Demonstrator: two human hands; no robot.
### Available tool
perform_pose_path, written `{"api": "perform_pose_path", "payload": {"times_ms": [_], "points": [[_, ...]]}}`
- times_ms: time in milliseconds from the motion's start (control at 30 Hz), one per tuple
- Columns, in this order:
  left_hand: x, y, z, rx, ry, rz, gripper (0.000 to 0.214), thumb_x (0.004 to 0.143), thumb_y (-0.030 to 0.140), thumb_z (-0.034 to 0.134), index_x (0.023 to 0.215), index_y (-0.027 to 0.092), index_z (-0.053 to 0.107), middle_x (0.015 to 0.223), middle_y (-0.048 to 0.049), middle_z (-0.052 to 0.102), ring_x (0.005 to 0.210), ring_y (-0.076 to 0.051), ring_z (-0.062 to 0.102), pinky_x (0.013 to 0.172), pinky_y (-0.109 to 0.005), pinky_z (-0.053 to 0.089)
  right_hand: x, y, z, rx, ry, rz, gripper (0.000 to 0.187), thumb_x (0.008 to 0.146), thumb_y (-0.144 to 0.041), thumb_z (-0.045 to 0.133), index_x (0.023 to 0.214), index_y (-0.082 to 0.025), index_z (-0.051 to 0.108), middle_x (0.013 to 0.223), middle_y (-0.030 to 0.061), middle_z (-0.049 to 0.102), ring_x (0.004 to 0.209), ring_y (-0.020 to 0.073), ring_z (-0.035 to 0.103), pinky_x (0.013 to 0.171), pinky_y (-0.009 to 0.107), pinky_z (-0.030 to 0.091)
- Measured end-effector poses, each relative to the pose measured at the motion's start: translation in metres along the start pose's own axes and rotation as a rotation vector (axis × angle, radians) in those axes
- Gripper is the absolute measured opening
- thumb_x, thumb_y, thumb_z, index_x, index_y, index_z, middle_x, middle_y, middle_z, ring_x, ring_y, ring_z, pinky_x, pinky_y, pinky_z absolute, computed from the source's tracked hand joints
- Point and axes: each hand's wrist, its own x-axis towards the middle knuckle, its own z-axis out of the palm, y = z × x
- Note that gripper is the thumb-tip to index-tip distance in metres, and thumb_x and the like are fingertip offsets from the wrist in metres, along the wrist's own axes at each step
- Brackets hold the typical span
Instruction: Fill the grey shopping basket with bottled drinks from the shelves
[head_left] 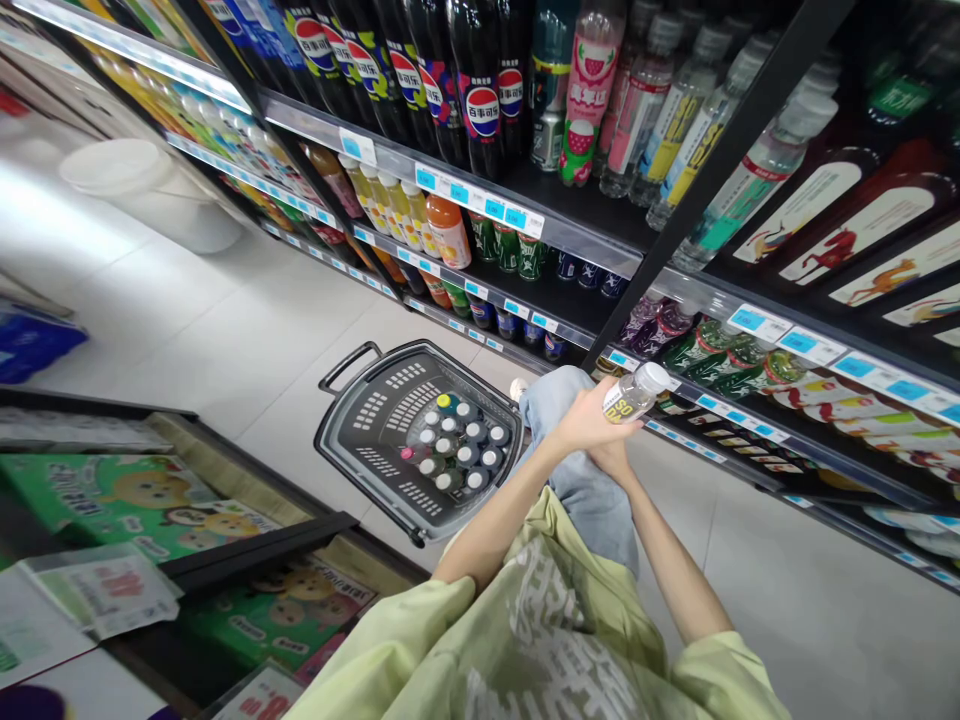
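Note:
In front of my knees, my left hand (587, 415) is wrapped around a clear drink bottle (632, 395) with a white cap and a yellow-and-black lettered label. The bottle leans to the right, its cap towards the shelves. Just below it is my right hand (611, 458); its fingers are hidden behind the left hand and the bottle, so its grip does not show. To the left on the floor stands a dark grey shopping basket (373, 440) with a raised handle. Several bottles (466, 455) stand upright in it, mostly white-capped, one with a yellow cap and one pink.
Drink shelves (420, 170) run along the far side, with cola bottles (480, 100) and similar clear bottles (701, 135) on top. Price tags line the shelf edges. A white bucket (161, 195) stands far left. Green boxes (127, 500) fill a display at lower left.

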Motion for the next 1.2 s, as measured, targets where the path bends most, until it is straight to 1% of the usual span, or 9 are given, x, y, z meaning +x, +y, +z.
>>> {"api": "perform_pose_path", "payload": {"times_ms": [267,533,733,867,933,1000,1100,1167,1200], "points": [[0.000,0.001,0.000,-0.014,0.004,-0.013,0.056,0.076,0.042,0.087,0.122,0.022,0.062,0.109,-0.0030,0.078,0.103,-0.027,0.076,0.098,-0.038,0.058,0.001,-0.005,-0.001,-0.007,-0.007,0.029,0.060,0.075,-0.054,0.079,0.123,-0.019,0.069,0.123,0.0152,0.075,0.129,0.0456,0.066,0.120,0.055,0.050],[-0.001,0.000,-0.001,-0.022,0.004,-0.003,0.055,0.076,0.041,0.087,0.122,0.022,0.063,0.109,-0.0022,0.077,0.102,-0.026,0.076,0.098,-0.037,0.059,0.004,-0.013,0.002,-0.009,0.011,0.035,0.063,0.081,-0.055,0.077,0.132,-0.019,0.065,0.125,0.0171,0.075,0.132,0.0459,0.065,0.115,0.055,0.054],[-0.002,0.001,-0.001,-0.026,0.001,-0.008,0.053,0.077,0.043,0.086,0.120,0.023,0.063,0.108,-0.0025,0.077,0.101,-0.027,0.076,0.099,-0.040,0.058,0.005,-0.020,0.002,0.019,0.025,0.019,0.065,0.080,-0.057,0.081,0.132,-0.020,0.066,0.125,0.0166,0.075,0.134,0.0472,0.064,0.113,0.055,0.056],[-0.004,-0.004,-0.005,-0.087,0.016,0.016,0.065,0.072,0.047,0.091,0.125,0.021,0.063,0.114,-0.0046,0.077,0.107,-0.028,0.075,0.102,-0.041,0.058,0.007,-0.031,0.001,0.043,-0.027,0.033,0.066,0.075,-0.056,0.084,0.128,-0.020,0.069,0.118,0.0145,0.077,0.131,0.0457,0.066,0.110,0.055,0.058],[-0.005,-0.010,-0.013,-0.164,0.043,0.026,0.072,0.069,0.050,0.094,0.126,0.019,0.064,0.120,-0.0070,0.076,0.112,-0.029,0.073,0.104,-0.040,0.058,0.008,-0.037,0.000,0.063,-0.048,0.043,0.066,0.073,-0.055,0.086,0.126,-0.021,0.069,0.115,0.0130,0.078,0.124,0.0426,0.070,0.107,0.054,0.060],[-0.005,-0.018,-0.026,-0.286,0.078,0.035,0.074,0.069,0.055,0.093,0.124,0.017,0.064,0.122,-0.0102,0.075,0.114,-0.029,0.073,0.102,-0.039,0.058,0.009,-0.040,-0.003,0.106,-0.065,0.069,0.065,0.072,-0.056,0.087,0.123,-0.021,0.068,0.110,0.0112,0.078,0.110,0.0373,0.075,0.098,0.052,0.064],[-0.005,-0.030,-0.056,-0.465,0.145,0.044,0.075,0.075,0.064,0.087,0.126,0.016,0.061,0.124,-0.0139,0.075,0.112,-0.028,0.073,0.098,-0.039,0.059,0.011,-0.040,-0.008,0.255,-0.172,0.181,0.061,0.071,-0.063,0.088,0.111,-0.022,0.069,0.092,0.0070,0.078,0.082,0.0303,0.077,0.078,0.046,0.067],[-0.009,-0.035,-0.081,-0.493,0.192,0.054,0.074,0.081,0.068,0.081,0.130,0.017,0.059,0.122,-0.0133,0.076,0.109,-0.026,0.074,0.097,-0.038,0.059,0.013,-0.037,-0.012,0.350,-0.230,0.255,0.062,0.068,-0.068,0.088,0.105,-0.022,0.071,0.084,0.0057,0.077,0.069,0.0289,0.076,0.067,0.044,0.066],[-0.012,-0.037,-0.093,-0.467,0.203,0.063,0.071,0.084,0.069,0.078,0.131,0.018,0.059,0.120,-0.0121,0.077,0.107,-0.025,0.074,0.096,-0.037,0.058,0.015,-0.035,-0.013,0.378,-0.229,0.278,0.064,0.067,-0.070,0.088,0.106,-0.022,0.071,0.083,0.0059,0.077,0.066,0.0290,0.076,0.063,0.044,0.065]]}}
